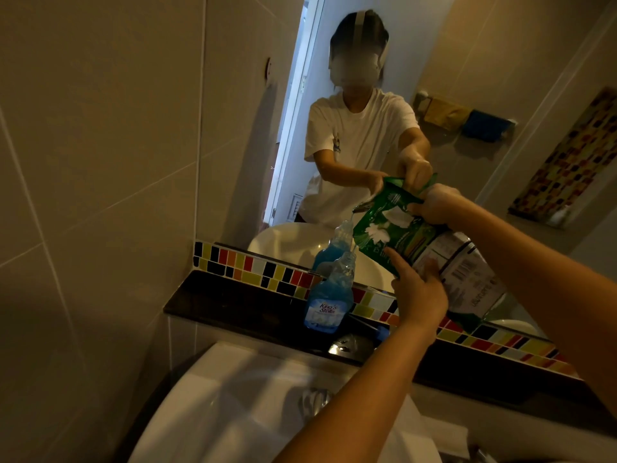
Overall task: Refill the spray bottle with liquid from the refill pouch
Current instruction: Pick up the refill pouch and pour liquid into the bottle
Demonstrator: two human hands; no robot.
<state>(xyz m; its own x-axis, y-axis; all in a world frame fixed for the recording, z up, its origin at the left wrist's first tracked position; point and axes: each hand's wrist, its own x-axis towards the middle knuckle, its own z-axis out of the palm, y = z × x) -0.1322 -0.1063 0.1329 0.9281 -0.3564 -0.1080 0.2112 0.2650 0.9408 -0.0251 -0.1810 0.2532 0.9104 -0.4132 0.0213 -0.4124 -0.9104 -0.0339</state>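
Note:
A clear spray bottle [330, 295] holding blue liquid stands upright on the dark ledge [233, 305], its neck open with no sprayer on it. The green refill pouch [400, 235] is tilted above it, its spout at the upper left over the bottle's mouth. A thin stream runs from the spout into the neck. My left hand [417, 289] holds the pouch from below. My right hand [437, 205] grips the pouch's top edge.
A mirror [367, 111] above the ledge reflects a person, the bottle and the pouch. A strip of coloured mosaic tiles [253, 265] runs under the mirror. A white basin [233, 406] with a metal tap [314, 399] lies below. A dark object [347, 345] lies on the ledge.

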